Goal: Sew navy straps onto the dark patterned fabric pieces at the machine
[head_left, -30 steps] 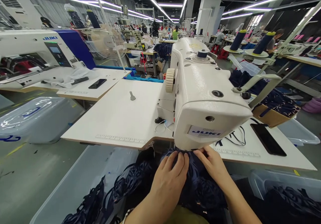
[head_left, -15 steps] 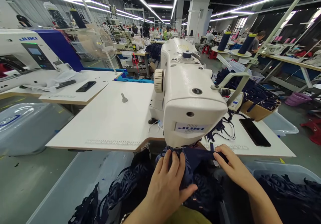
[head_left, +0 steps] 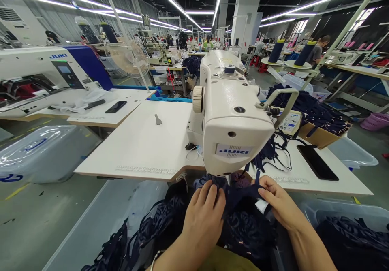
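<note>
Beneath the head of a white sewing machine point(head_left: 238, 135), navy fabric point(head_left: 241, 194) is bunched up and hangs down toward my lap. My left hand point(head_left: 202, 214) rests at the left part of that cloth, fingers bent over it and thumb tucked out of sight. To the right, my right hand point(head_left: 279, 200) pinches the cloth's edge between thumb and fingers, where a narrow navy strap point(head_left: 257, 177) sticks up. A white label point(head_left: 261, 206) shows just below the pinch. The needle area is hidden behind the machine head and my hands.
A black phone point(head_left: 317, 162) and a cardboard box point(head_left: 325, 135) of navy straps are on the right of the white table point(head_left: 146, 141). A flat metal piece point(head_left: 158, 119) lies on the left. Clear plastic bins point(head_left: 88, 226) holding dark strips flank my lap.
My left fingers have curled in and the thumb has tucked under. The cloth at my right hand has turned, exposing the white label. The view has shifted slightly left.
</note>
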A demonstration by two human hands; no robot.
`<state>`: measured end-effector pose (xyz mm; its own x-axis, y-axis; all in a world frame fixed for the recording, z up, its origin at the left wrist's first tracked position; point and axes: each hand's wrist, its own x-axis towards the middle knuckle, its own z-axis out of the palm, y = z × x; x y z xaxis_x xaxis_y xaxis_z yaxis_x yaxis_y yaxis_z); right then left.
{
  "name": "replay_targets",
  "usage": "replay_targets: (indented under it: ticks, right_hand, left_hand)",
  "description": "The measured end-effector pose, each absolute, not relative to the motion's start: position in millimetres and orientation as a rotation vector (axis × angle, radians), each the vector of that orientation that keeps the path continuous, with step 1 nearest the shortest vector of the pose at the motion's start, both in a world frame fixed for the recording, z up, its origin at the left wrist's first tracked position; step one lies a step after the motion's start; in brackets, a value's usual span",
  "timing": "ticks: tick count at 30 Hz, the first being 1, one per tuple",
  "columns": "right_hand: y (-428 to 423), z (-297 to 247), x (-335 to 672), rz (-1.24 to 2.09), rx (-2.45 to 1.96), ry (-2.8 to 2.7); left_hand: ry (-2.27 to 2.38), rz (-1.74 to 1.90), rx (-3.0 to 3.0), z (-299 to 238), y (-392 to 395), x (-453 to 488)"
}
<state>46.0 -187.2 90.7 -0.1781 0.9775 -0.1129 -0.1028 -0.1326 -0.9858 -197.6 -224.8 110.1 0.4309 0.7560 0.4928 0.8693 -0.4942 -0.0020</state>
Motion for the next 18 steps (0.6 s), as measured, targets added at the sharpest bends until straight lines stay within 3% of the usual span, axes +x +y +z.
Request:
replay_targets:
  ticks: [5, 14, 18]
  right_hand:
    - [-182.2, 103.6, 5.6, 1.586, -1.012, -1.276]
    - [-194.8, 113.0, -6.6, 1.549, -1.135, -1.429]
    - [-201.5, 109.7, -12.7, 1.575, -1.124, -1.447]
  left_hand:
    - [-1.418, -0.851, -2.209, 91.3, -214.4, -226.9]
    - [-1.196, -0.851, -2.402, 100.4, -242.8, -248.6]
    - [-1.415, -0.709, -2.170, 98.5, -240.7, -260.3]
